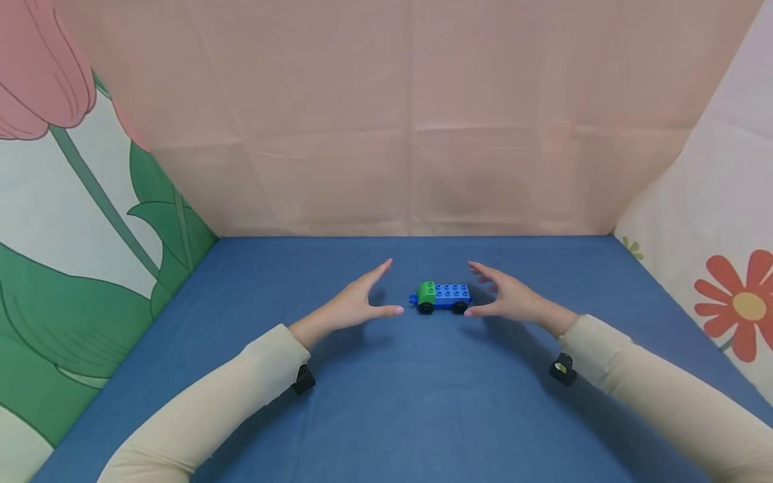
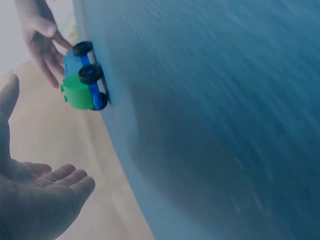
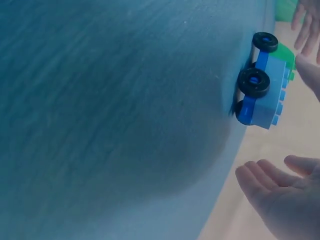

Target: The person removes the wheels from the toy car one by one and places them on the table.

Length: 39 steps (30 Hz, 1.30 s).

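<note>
A toy truck made of building blocks (image 1: 447,293), with a green front block (image 2: 78,92), a blue studded block behind it (image 3: 270,90) and black wheels, stands on the blue table between the two hands. To its left is my left hand (image 1: 353,303), thumb and fingers spread apart with nothing between them. My right hand (image 1: 513,296) is close to the truck's right end, its thumb tip overlapping the rear wheel in the head view. Its fingers are also spread and hold nothing.
Blue cloth covers the table (image 1: 386,402). A plain pinkish-beige backdrop (image 1: 386,121) rises behind it. Flower-printed panels stand at the left (image 1: 90,221) and right (image 1: 712,221). Each wrist carries a small black camera (image 1: 304,380).
</note>
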Tool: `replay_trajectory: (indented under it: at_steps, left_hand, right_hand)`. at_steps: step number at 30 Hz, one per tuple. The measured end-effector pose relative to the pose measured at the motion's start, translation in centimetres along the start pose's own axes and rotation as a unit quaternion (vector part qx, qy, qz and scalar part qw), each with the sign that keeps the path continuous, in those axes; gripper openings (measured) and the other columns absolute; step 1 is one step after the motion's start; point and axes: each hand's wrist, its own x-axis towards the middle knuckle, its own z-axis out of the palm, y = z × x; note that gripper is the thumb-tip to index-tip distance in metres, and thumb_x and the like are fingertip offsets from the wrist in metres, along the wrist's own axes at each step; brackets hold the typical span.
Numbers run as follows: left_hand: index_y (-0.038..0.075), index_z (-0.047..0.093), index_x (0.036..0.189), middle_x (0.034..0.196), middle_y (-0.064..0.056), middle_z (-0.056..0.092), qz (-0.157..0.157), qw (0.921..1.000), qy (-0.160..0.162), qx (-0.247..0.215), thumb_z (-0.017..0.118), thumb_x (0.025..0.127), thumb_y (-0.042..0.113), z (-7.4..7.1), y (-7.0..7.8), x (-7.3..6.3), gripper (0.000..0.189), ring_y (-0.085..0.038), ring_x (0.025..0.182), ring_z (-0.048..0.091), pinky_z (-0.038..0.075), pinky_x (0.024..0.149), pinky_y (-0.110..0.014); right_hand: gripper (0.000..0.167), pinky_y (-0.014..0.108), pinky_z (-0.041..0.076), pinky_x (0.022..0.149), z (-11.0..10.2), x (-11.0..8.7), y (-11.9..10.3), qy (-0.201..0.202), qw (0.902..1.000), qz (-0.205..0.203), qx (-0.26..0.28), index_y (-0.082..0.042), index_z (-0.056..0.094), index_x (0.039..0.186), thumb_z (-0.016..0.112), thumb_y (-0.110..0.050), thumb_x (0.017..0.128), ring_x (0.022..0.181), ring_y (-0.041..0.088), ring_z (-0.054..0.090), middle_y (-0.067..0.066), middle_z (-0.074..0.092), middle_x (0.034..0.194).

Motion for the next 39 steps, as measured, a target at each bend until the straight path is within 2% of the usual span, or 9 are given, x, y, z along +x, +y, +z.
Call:
replay_trajectory:
  at_steps: [5,10,15,20,25,33,39]
  left_hand:
    - [0.028,0.008,0.157,0.162,-0.001,0.022,-0.003,0.9992,-0.001,-0.040,0.070,0.086,0.049,0.8,0.2,0.9,0.097,-0.022,0.148,0.024,0.027,0.117,-0.052]
    - [0.020,0.014,0.156,0.160,-0.009,0.025,-0.016,0.9950,-0.011,-0.098,0.075,0.085,0.035,1.5,0.3,1.9,0.095,-0.026,0.146,0.029,0.035,0.114,-0.044]
    - [0.014,0.017,0.156,0.154,-0.013,0.036,-0.041,0.9884,-0.027,-0.144,0.078,0.083,0.024,2.2,0.6,2.5,0.095,-0.028,0.140,0.039,0.041,0.110,-0.042]
    - [0.012,0.028,0.152,0.143,-0.010,0.051,-0.060,0.9879,-0.027,-0.141,0.078,0.084,0.021,2.7,0.9,3.2,0.085,-0.025,0.129,0.052,0.046,0.104,-0.044]
    - [0.010,0.042,0.145,0.131,-0.009,0.058,-0.079,0.9883,-0.023,-0.129,0.077,0.084,0.021,3.3,1.1,4.0,0.071,-0.021,0.115,0.060,0.052,0.095,-0.039]
    - [0.013,0.051,0.138,0.126,-0.009,0.060,-0.102,0.9890,-0.006,-0.107,0.075,0.086,0.023,4.2,1.7,4.8,0.057,-0.023,0.110,0.061,0.054,0.088,-0.036]
    - [0.014,0.059,0.130,0.118,-0.009,0.063,-0.115,0.9872,0.024,-0.108,0.074,0.087,0.021,4.3,1.9,5.1,0.046,-0.022,0.102,0.063,0.055,0.081,-0.034]
  right_hand:
    - [0.094,0.055,0.044,0.103,0.0,0.4,0.4,0.000,0.9982,0.019,0.057,-0.013,0.022,0.154,0.078,-0.035,0.082,0.131,0.041,0.045,0.023,0.035,0.150]
    - [0.085,0.054,0.049,0.096,-0.1,0.6,0.6,0.003,0.9964,0.046,0.072,-0.011,0.029,0.152,0.076,-0.033,0.084,0.125,0.038,0.051,0.023,0.043,0.144]
    - [0.079,0.052,0.049,0.095,0.3,0.8,0.6,-0.003,0.9939,0.059,0.093,-0.006,0.033,0.149,0.075,-0.028,0.085,0.121,0.037,0.054,0.023,0.049,0.138]
    - [0.073,0.049,0.048,0.097,0.8,1.2,0.7,-0.002,0.9897,0.091,0.111,-0.007,0.041,0.146,0.076,-0.028,0.085,0.118,0.033,0.055,0.020,0.052,0.134]
    - [0.065,0.047,0.049,0.096,1.2,1.5,0.7,0.001,0.9886,0.109,0.104,-0.007,0.049,0.140,0.076,-0.028,0.085,0.116,0.032,0.056,0.021,0.053,0.135]
    - [0.059,0.051,0.044,0.102,1.4,1.8,0.3,-0.006,0.9844,0.135,0.112,-0.010,0.052,0.138,0.072,-0.032,0.088,0.123,0.034,0.050,0.022,0.052,0.137]
    - [0.058,0.048,0.046,0.099,1.5,2.0,0.1,-0.001,0.9831,0.135,0.124,-0.010,0.053,0.138,0.072,-0.032,0.088,0.120,0.032,0.051,0.020,0.053,0.134]
